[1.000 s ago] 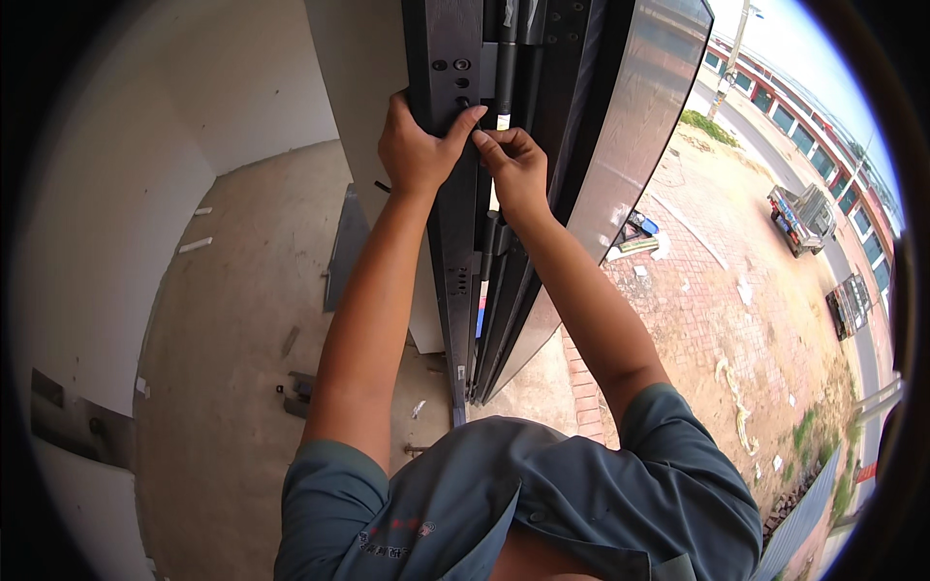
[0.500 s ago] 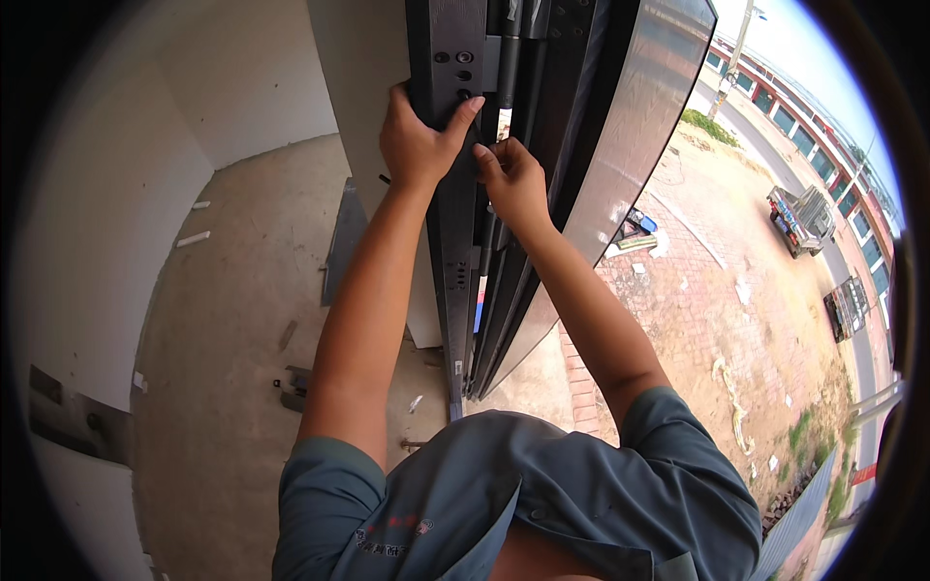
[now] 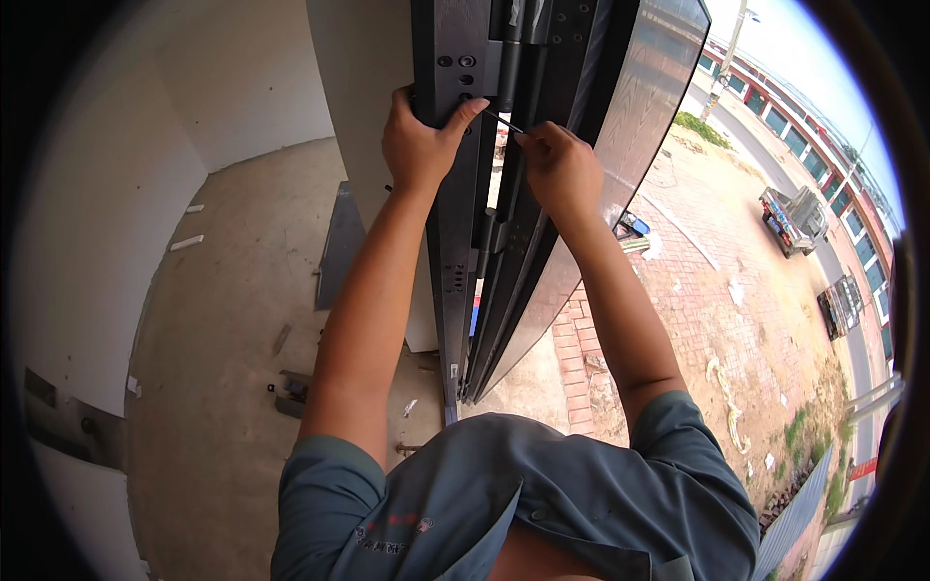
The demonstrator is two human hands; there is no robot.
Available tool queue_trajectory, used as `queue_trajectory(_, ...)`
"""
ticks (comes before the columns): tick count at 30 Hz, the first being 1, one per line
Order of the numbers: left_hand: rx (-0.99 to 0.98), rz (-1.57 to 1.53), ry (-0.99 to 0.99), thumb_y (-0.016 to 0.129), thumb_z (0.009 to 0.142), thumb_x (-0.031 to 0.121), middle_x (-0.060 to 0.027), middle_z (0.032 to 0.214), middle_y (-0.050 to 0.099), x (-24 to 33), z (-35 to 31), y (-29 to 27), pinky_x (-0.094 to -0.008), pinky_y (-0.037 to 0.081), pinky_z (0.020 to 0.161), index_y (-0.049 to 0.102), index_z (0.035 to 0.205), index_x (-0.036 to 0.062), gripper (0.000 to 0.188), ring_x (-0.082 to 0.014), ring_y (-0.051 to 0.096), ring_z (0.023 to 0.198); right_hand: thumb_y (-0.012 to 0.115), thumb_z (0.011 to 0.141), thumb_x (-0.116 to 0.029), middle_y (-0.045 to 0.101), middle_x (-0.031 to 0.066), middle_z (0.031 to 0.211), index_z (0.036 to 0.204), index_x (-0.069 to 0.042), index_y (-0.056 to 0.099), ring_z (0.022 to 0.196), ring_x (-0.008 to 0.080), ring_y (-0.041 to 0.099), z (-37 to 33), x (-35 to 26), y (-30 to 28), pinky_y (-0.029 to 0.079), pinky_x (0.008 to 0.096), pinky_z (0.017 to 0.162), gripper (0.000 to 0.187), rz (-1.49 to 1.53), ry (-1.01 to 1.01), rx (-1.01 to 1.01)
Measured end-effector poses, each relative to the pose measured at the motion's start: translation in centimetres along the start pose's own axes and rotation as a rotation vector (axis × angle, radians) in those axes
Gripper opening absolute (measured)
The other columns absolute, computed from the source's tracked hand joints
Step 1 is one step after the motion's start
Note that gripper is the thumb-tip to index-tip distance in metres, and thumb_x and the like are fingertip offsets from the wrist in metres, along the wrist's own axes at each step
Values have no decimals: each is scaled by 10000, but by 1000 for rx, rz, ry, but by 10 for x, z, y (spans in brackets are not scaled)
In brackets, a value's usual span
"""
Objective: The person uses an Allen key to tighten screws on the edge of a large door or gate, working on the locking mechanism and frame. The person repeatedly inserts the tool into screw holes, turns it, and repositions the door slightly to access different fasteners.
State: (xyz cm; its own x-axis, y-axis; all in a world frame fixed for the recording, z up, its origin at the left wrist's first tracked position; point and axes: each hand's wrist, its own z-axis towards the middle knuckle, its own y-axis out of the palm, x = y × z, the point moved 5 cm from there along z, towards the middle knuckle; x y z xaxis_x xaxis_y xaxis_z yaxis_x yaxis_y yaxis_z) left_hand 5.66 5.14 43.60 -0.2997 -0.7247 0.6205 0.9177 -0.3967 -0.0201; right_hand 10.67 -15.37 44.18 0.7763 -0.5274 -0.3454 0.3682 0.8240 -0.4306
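A dark metal door frame (image 3: pixel 453 194) with round holes stands upright before me. My left hand (image 3: pixel 423 140) grips its left edge, with the thumb lying across the holed face and the other fingers hidden behind. My right hand (image 3: pixel 564 172) is closed in a pinch on one end of a thin dark rod (image 3: pixel 506 122). The rod slants up across the gap toward my left thumb, and whether its far tip touches the frame I cannot tell. Behind my right hand is the dark door leaf (image 3: pixel 635 107). A hinge (image 3: pixel 511 73) joins frame and leaf above my hands.
A lower hinge (image 3: pixel 489 237) sits below my hands. On the left, a dark panel (image 3: pixel 339 247) leans by the wall, and a small dark metal part (image 3: pixel 291 390) lies on the concrete floor. Outside on the right are brick paving (image 3: pixel 668 261) and a parked truck (image 3: pixel 796 221).
My right hand has moved right, away from the frame, and the thin rod now shows between the hands. My left hand stays in nearly the same place.
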Motion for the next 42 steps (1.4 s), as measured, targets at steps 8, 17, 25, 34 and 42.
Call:
queue_trajectory(8,-84,-29,-205,874,636,726,-125,972,757,6,0,0,-400,594,810,646,1124,-2,905,-291,759,889,735,880,-236,645,50,797,791,-114,702,806,289,667,23,-6,-18,518,423,667,154,-170,-264,85)
queue_trajectory(17,-82,-69,-197,879,639,717,-139,1001,748,5,-1,2,-403,591,818,648,1115,-14,902,-295,752,906,734,879,-205,651,48,866,880,-104,733,856,267,621,22,-8,-8,516,378,778,101,-219,-535,71)
queue_trajectory(25,-77,-57,-178,878,674,689,-128,959,751,7,-2,-1,-357,584,795,657,1076,-6,833,-266,750,864,718,885,-176,658,41,852,927,-103,736,858,257,624,28,-12,-10,516,371,755,86,-330,-598,21)
queue_trajectory(34,-19,-26,-133,874,645,717,-127,915,760,7,-2,1,-401,600,771,666,1068,1,857,-289,762,853,661,789,-65,647,54,881,1002,-102,704,840,244,648,26,-9,-1,480,374,802,220,-322,-545,-20)
queue_trajectory(42,-10,-26,-135,887,653,683,-129,927,762,6,-1,0,-393,599,785,668,1075,-1,833,-285,762,857,652,854,-44,699,133,877,1192,-64,601,854,338,706,52,-14,10,532,441,765,343,-214,-657,-384)
